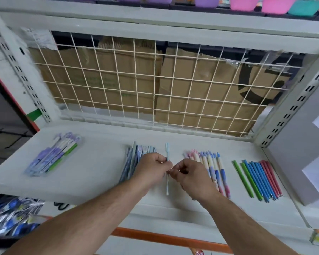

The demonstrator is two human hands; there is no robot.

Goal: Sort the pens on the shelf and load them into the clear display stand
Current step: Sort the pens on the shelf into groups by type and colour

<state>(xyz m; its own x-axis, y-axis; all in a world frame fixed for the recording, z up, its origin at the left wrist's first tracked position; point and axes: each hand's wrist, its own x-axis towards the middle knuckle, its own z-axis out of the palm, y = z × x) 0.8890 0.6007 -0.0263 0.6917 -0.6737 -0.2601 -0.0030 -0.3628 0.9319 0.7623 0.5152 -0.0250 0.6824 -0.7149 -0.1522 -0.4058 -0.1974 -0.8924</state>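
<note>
- Working across the white shelf [103, 181], we use its surface as our sorting board: four groups of pens lie on it, set apart from one another. The clear display stand is not plainly in view, so we judge that loading comes later
- At the far left lies the purple pack [53, 155], tilted; we leave it alone for this step
- At the right, the solid-colour row [258, 179] lies neat, with greens, blues and reds side by side, and we want the other groups as tidy as that
- The pink and blue pens [213, 166] fan out just right of centre, partly under our right wrist, so we mind that the forearm does not sweep them
- The blue patterned pile [132, 159] is loose and partly hidden beneath our left hand [152, 167], whose fingers curl in and pinch one pen at mid-barrel
- Our right hand [189, 174] is curled too, with thumb and forefinger meeting at the same barrel, as far as we can tell
- The light blue pen [167, 150] points away from us between both hands, in the gap between the two middle groups. We judge it belongs with the blue pile, so we lay it parallel there and let go only once it rests flat
</note>
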